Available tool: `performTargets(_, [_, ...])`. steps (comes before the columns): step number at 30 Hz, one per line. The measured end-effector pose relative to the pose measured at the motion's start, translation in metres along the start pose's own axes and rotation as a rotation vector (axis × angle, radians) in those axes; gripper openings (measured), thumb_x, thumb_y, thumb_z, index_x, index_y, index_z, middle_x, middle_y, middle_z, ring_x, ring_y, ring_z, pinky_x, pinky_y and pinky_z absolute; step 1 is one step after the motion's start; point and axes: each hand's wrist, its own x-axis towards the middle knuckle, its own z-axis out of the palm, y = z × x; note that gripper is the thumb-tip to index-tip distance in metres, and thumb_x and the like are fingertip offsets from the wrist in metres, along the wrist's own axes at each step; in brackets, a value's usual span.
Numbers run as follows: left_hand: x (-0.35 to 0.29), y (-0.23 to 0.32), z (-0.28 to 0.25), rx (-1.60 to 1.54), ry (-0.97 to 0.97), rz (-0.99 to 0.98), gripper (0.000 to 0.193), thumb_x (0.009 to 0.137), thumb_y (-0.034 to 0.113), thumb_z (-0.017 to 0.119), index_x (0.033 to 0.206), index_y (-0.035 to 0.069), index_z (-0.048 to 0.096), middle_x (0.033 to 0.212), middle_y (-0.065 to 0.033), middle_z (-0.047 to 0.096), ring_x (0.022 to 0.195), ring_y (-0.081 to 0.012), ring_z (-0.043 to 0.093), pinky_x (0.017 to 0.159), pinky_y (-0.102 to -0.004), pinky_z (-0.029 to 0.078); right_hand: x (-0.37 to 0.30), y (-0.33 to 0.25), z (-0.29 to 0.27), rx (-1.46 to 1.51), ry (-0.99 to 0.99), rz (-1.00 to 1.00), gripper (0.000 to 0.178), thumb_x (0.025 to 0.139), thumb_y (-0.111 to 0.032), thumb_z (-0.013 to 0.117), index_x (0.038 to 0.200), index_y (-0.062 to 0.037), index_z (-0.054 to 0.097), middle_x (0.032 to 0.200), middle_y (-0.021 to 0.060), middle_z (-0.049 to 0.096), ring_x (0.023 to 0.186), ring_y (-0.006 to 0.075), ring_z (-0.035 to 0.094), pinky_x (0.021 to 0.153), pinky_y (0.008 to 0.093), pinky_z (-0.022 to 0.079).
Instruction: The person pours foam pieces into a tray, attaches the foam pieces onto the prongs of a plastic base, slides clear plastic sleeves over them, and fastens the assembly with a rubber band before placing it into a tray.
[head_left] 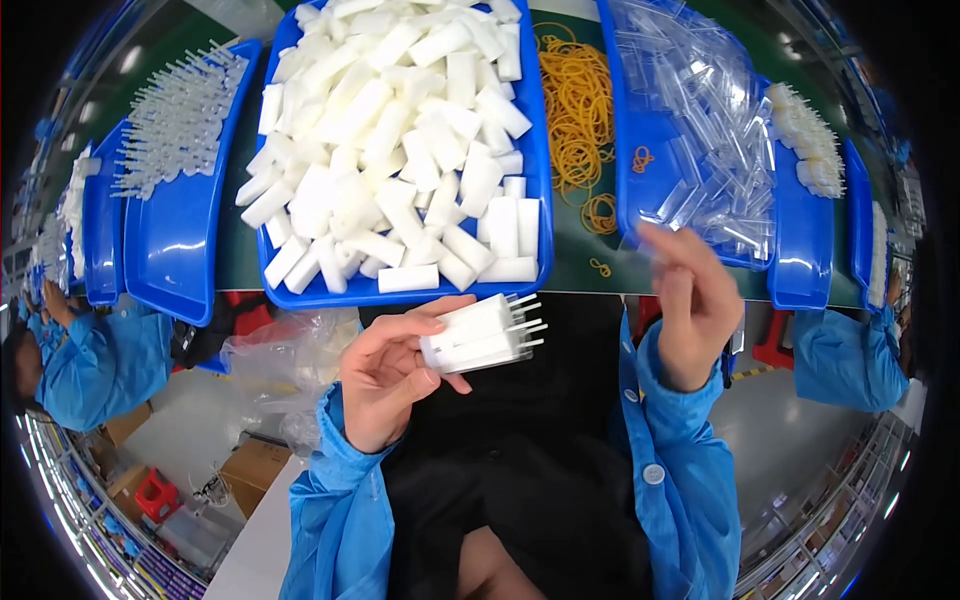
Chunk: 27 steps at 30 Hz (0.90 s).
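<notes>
In front of my chest, my left hand [385,375] is closed around a bundle of white cylinders [475,335]. Thin white sticks poke out of the bundle's right end, and something clear seems to wrap it. My right hand [692,300] is raised at the front edge of the blue tray of clear plastic pieces [700,170]. Its index finger stretches out and the thumb stands apart from it; the fingertips are smeared by motion. Between the trays lies a heap of yellow rubber bands [575,110], with a few loose bands [599,267] nearer my right hand.
A large blue tray [400,290] heaped with white foam cylinders [400,130] stands ahead. At left, a blue tray [175,260] holds white sticked pieces [185,120]; another tray [803,265] is at far right. Blue-sleeved people [110,360] work at both sides. Clear bags [285,370] hang below left.
</notes>
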Motion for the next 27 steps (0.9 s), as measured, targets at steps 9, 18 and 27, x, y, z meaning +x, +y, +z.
performTargets(9, [-0.012,0.0,-0.004,0.131,0.047,0.138,0.031,0.079,-0.001,0.063,0.109,-0.002,0.053,0.125,-0.0291,0.044,0.102,-0.0308,0.058,0.075,-0.0356,0.055,-0.021,-0.02,0.032,0.676,-0.23,0.233,0.015,0.09,-0.005,0.049,0.102,0.0033,0.053,0.088,0.0091,0.053,0.073,0.0086,0.046,0.063,0.0214,0.038])
performTargets(18, [-0.015,0.001,-0.006,0.251,0.015,0.195,0.03,0.075,-0.007,0.065,0.104,-0.002,0.059,0.126,-0.0269,0.045,0.103,-0.0311,0.057,0.078,-0.0358,0.054,-0.031,-0.023,0.04,0.639,-0.311,0.272,0.016,0.089,-0.005,0.051,0.103,0.0031,0.054,0.091,0.0088,0.052,0.077,0.0082,0.048,0.069,0.0198,0.038])
performTargets(27, [-0.018,0.0,-0.011,0.232,0.054,0.195,0.03,0.076,-0.004,0.065,0.105,-0.003,0.058,0.125,-0.0276,0.046,0.103,-0.0314,0.057,0.078,-0.0355,0.054,-0.038,-0.019,0.046,0.581,-0.074,0.2,0.008,0.085,-0.004,0.056,0.09,0.0028,0.056,0.078,0.0071,0.056,0.065,0.0062,0.047,0.059,0.0188,0.038])
